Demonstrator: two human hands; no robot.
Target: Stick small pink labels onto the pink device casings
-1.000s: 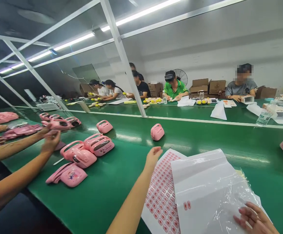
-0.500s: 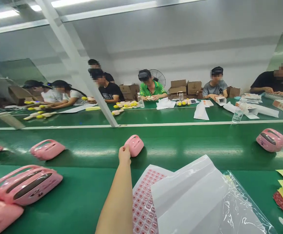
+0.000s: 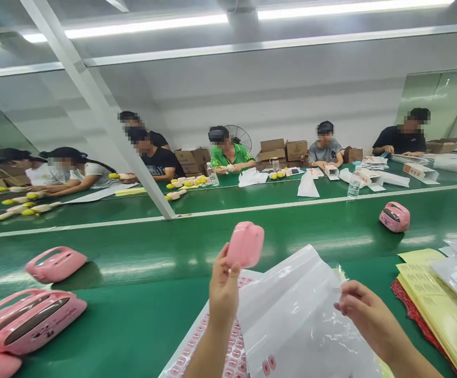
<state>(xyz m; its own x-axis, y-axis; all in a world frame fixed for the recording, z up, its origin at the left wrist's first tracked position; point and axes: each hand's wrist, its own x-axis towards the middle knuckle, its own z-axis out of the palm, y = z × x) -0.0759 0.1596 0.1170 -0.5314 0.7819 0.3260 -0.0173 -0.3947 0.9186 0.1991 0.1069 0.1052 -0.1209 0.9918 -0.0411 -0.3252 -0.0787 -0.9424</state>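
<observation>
One pink casing (image 3: 246,244) sits in the grip of the left hand (image 3: 224,283), pinched at its lower left edge between thumb and fingers and raised off the worktop (image 3: 126,325). The casing rises up and to the right from that grip, its long axis close to upright with a slight lean. The right hand (image 3: 364,310) is apart from it, lower and to the right, its grip narrow, thumb and fingertips close together above the clear film (image 3: 331,320); whether anything thin is pinched there cannot be told. Between the two hands lies a white sheet (image 3: 287,304) bearing two small red stickers (image 3: 268,364) near its lower edge, and this overlaps a sticker sheet (image 3: 189,341) set with rows of similar pieces

Farther left, a cluster of pink casings (image 3: 41,320) rests on the worktop, with a single handled casing (image 3: 55,265) just beyond it; another casing (image 3: 394,218) stands well to the right, beyond the yellow sheets (image 3: 441,299). Co-workers sit across the far side

The left forearm covers part of the sticker sheet, the cluster is cut off by the left edge, and the held casing's far face, with any print on it, is hidden
</observation>
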